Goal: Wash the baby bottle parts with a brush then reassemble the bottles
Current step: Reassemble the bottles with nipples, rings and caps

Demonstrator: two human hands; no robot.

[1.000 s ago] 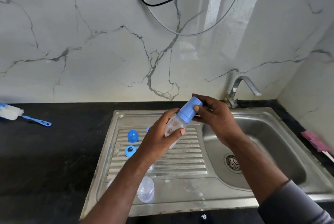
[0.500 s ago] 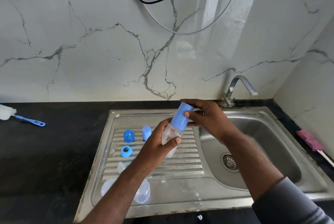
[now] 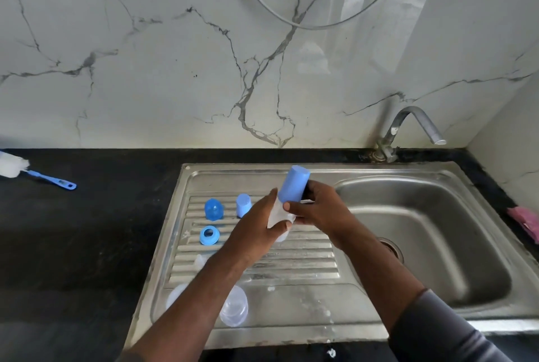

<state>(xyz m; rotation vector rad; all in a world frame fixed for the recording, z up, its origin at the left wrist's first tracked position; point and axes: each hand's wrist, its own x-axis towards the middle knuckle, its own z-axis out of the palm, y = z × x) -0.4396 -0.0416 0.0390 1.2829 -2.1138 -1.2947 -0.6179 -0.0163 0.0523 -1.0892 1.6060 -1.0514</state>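
Above the ribbed drainboard [image 3: 306, 262] I hold a small clear baby bottle [image 3: 278, 213] with a blue cap [image 3: 293, 185] on top. My left hand [image 3: 256, 230] grips the clear body. My right hand [image 3: 318, 210] grips the base of the blue cap. On the drainboard lie a blue dome cap [image 3: 213, 209], a pale blue cap [image 3: 243, 205], a blue collar ring [image 3: 209, 235], a clear teat [image 3: 200, 261] and a second clear bottle [image 3: 234, 306], partly hidden by my left forearm. A bottle brush [image 3: 32, 172] lies on the black counter at far left.
The steel sink basin [image 3: 455, 239] with its drain is at right, under the tap [image 3: 414, 125]. A pink cloth [image 3: 525, 220] lies on the counter's right edge. Cables hang on the marble wall behind.
Both hands with the capped bottle have dropped lower and a little left over the drainboard. My right hand has slid down from the cap's top to its base.
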